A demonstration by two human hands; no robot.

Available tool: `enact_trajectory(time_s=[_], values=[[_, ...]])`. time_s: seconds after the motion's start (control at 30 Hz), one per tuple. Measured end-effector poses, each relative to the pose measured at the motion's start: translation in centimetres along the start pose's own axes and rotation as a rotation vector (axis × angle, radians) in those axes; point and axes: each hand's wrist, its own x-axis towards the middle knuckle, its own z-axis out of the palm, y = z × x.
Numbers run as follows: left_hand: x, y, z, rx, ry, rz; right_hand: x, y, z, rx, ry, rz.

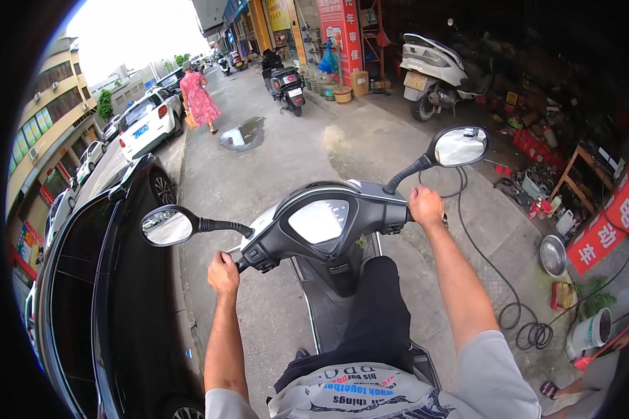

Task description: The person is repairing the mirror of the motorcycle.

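I sit astride a scooter with a black and white front. My left hand is wrapped round the left handlebar grip, its fingers closed. Round the right grip my right hand is closed too, and a dark band shows at that wrist. Between them lies the dashboard, its display washed out by glare. A round-edged left mirror and a right mirror stand out on black stalks. My right leg, in dark trousers, is bent over the footboard. Both grips are mostly hidden by my hands.
A black car stands close on the left, a white car farther ahead. A person in a pink dress is on the pavement near a puddle. Ahead stands a dark scooter. A black hose lies right, near a bucket.
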Motion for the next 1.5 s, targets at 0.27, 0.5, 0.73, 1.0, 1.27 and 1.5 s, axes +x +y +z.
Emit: enact_trajectory(time_s=[0.27, 0.5, 0.73, 1.0, 1.27, 1.5], values=[[0.0, 0.1, -0.8, 0.027, 0.010, -0.045, -0.1, -0.3, 0.0, 0.012, 0.033, -0.048], [-0.2, -0.3, -0.6, 0.025, -0.012, -0.072, -0.3, 0.5, 0.5, 0.015, 0.028, -0.080], [-0.1, 0.9, -0.1, 0.019, -0.011, -0.029, 0.1, 1.1, -0.4, 0.013, 0.014, -0.041], [-0.3, -0.1, -0.3, -0.003, -0.003, 0.003, 0.2, -0.3, -0.2, 0.004, 0.000, -0.029], [-0.2, 0.0, -0.4, 0.047, 0.001, -0.052, -0.2, -0.2, -0.1, 0.046, -0.007, -0.034], [-0.4, 1.0, -0.5, 0.026, -0.023, -0.046, 0.0, 0.7, -0.4, 0.030, 0.004, -0.073]])
